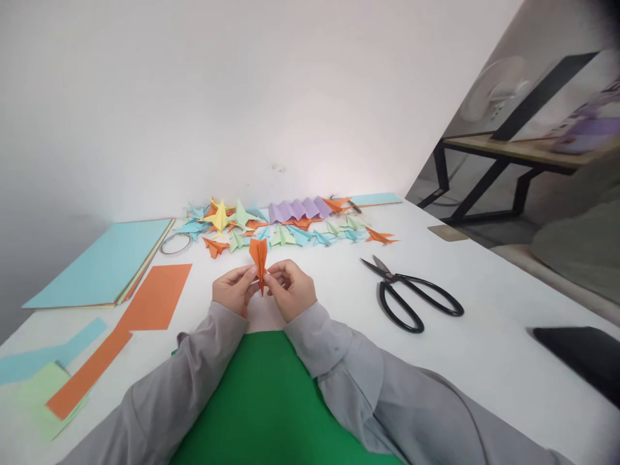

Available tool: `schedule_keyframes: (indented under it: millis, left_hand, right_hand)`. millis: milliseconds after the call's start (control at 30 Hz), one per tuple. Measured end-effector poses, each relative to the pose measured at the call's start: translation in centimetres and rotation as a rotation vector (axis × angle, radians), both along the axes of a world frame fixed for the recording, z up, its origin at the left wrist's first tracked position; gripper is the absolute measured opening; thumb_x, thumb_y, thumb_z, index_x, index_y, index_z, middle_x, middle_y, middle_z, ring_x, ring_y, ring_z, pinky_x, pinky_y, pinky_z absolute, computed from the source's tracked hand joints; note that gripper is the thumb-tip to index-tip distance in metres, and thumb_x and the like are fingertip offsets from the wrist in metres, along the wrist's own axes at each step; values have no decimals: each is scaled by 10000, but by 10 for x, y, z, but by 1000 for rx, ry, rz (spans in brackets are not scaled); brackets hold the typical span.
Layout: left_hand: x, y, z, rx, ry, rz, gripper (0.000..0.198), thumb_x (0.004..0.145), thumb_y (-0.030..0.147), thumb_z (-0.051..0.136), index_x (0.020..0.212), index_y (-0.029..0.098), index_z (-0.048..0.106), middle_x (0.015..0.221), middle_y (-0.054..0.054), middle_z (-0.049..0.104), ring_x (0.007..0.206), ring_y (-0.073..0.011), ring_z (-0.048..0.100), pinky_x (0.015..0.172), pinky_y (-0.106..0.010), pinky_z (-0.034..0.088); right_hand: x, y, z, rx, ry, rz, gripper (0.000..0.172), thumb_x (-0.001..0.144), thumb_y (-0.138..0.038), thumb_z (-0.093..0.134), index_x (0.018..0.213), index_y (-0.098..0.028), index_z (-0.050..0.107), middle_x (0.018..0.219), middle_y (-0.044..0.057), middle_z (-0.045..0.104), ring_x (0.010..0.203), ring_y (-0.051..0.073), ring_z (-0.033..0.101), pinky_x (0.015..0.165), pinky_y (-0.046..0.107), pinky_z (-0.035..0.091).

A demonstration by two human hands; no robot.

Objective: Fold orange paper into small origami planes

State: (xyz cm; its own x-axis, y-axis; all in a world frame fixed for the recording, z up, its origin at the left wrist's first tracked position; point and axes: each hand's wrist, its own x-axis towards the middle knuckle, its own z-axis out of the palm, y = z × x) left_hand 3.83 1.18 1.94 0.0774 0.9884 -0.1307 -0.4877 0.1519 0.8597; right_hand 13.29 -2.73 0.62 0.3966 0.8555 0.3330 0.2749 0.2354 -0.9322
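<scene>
A small folded orange paper plane (259, 257) is held up over the table, its narrow end pointing down toward me. My left hand (235, 288) pinches it from the left with thumb and fingers. From the right, my right hand (292, 289) grips it near the lower part, thumb in front. The fingertips partly cover the plane's lower half. Behind it, along the wall, lie several folded paper planes, among them a yellow plane (220, 218) and an orange plane (380, 236). A purple pleated paper (299, 210) rests among them.
Black-handled scissors (404, 290) lie partly spread at the right. A black flat object (578, 352) is by the right edge. At left are a stack of coloured paper (104, 261), an orange sheet (159, 296), paper strips (90, 378) and a ring (175, 243).
</scene>
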Motion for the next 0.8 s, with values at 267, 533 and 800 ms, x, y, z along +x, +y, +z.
schedule_keyframes:
  millis: [267, 533, 800]
  left_hand:
    - [-3, 1, -3, 32, 36, -20, 284, 370, 211, 827, 587, 105, 679, 557, -42, 668, 533, -128, 623, 552, -249, 549]
    - [-5, -3, -6, 254, 278, 34, 210, 499, 238, 769, 675, 144, 705, 627, -33, 697, 593, -141, 644, 621, -262, 545]
    - [-11, -7, -1, 457, 349, 29, 96, 619, 209, 666, 690, 163, 710, 692, -40, 706, 691, -160, 653, 684, -275, 535]
  right_hand:
    - [4, 0, -3, 53, -113, -55, 118, 688, -219, 482, 738, -193, 585, 627, 8, 633, 539, 135, 592, 546, 256, 479]
    - [0, 1, 1, 12, -56, -68, 103, 638, -282, 571, 621, -181, 576, 613, 24, 635, 543, 140, 585, 563, 272, 483]
    - [13, 8, 5, 3, 403, 248, 99, 471, -173, 675, 561, -178, 634, 541, -13, 631, 522, 136, 569, 537, 265, 469]
